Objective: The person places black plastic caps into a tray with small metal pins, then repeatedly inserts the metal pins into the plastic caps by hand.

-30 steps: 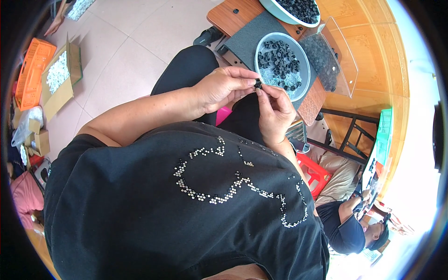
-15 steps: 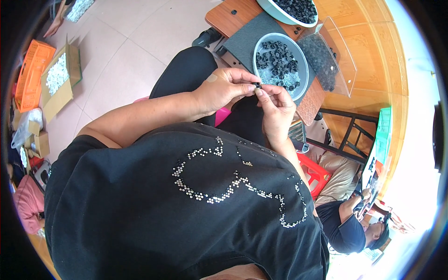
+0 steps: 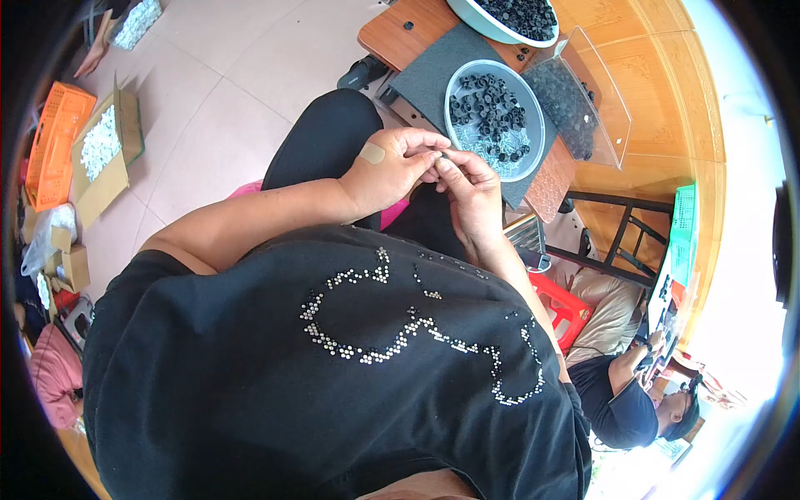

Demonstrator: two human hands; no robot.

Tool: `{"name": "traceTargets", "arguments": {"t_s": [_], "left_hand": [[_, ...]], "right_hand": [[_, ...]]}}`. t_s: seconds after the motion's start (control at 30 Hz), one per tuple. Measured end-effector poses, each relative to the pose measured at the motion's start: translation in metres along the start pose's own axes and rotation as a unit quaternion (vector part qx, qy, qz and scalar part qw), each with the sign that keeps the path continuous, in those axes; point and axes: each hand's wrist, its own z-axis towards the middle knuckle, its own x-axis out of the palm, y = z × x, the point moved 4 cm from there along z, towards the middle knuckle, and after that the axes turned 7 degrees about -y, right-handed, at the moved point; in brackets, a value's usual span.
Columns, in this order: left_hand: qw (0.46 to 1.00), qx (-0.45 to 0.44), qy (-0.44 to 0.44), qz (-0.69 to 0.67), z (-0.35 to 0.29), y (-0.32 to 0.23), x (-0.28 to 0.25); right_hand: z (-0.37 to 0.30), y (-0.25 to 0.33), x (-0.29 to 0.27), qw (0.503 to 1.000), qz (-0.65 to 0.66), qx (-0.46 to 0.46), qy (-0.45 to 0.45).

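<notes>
My left hand (image 3: 385, 171) and my right hand (image 3: 475, 198) meet in front of my lap, fingertips touching. Both are closed in a pinch on one small black part (image 3: 444, 155), which the fingers mostly hide. A tan patch sticks to the back of the left hand. Just beyond the fingers stands a round pale basin (image 3: 538, 154). Loose black ring-shaped parts (image 3: 492, 100) lie in it, with many thin bluish-clear pieces (image 3: 471, 140) beneath them.
A second basin (image 3: 500, 33) heaped with black parts stands on the brown table (image 3: 400, 37), beside a clear plastic box (image 3: 604, 108). At left are an orange crate (image 3: 62, 137) and a carton (image 3: 100, 187) of white pieces. A co-worker (image 3: 617, 408) sits at right near a red stool (image 3: 560, 312).
Both hands sit slightly farther left in the picture, and the basins and table have shifted left too. Less of the black part shows between my fingertips.
</notes>
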Motion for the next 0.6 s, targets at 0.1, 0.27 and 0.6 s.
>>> {"name": "traceTargets", "arguments": {"t_s": [0.1,0.27,0.6], "left_hand": [[0.999,-0.038,-0.006,-0.004,-0.001,0.000,0.000],[0.999,-0.035,-0.011,-0.037,-0.007,0.003,0.004],[0.996,0.075,0.043,-0.036,0.000,-0.016,0.000]], "right_hand": [[0.000,-0.001,0.004,0.998,-0.039,-0.039,-0.012],[0.007,-0.014,-0.005,0.997,-0.052,-0.047,-0.036],[0.011,-0.010,-0.015,0.988,0.119,0.083,-0.051]]}}
